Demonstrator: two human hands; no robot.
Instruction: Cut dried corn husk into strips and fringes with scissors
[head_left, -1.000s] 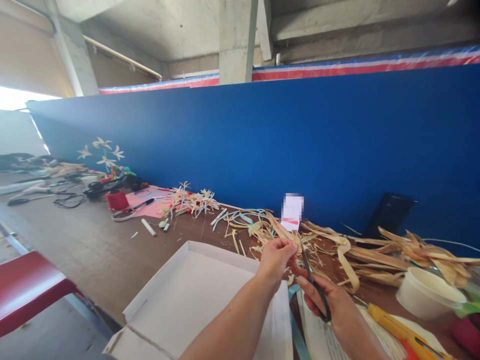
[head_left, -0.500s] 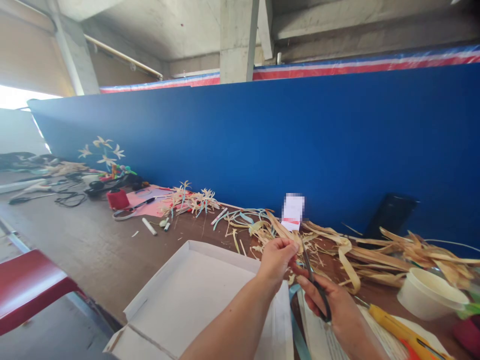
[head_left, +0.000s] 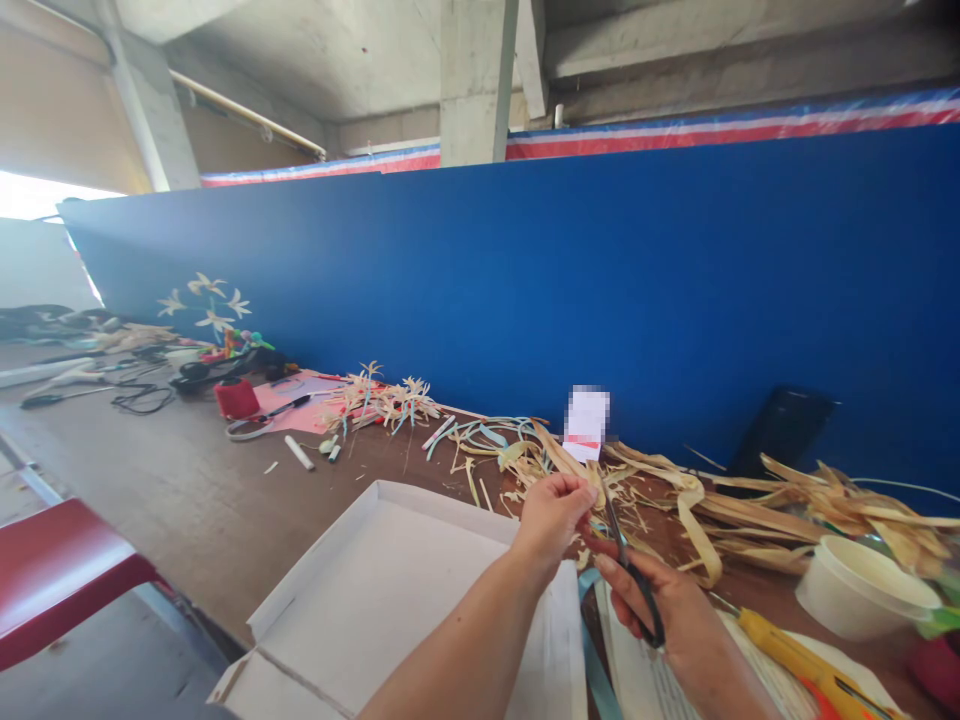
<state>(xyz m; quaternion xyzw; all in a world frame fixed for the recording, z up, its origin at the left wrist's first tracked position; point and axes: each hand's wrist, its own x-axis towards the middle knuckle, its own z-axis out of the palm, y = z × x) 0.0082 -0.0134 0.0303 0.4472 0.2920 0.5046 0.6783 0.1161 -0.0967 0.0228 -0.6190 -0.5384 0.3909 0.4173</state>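
Note:
My left hand is closed in a pinch on a small, pale dried-husk strip, mostly hidden behind the fingertips. Just to its right, my right hand grips a pair of scissors by the dark handles. The blades point up and away, alongside the pinched strip; whether they touch it I cannot tell. Beyond both hands, long tan dried husks lie in a loose heap along the foot of the blue panel. A white flat box sits beneath my left forearm.
A white tub and a yellow-handled tool are at the right. A dark phone-like object leans on the blue panel. Farther left are husk flowers, a white marker and a red spool. A red chair stands at the left.

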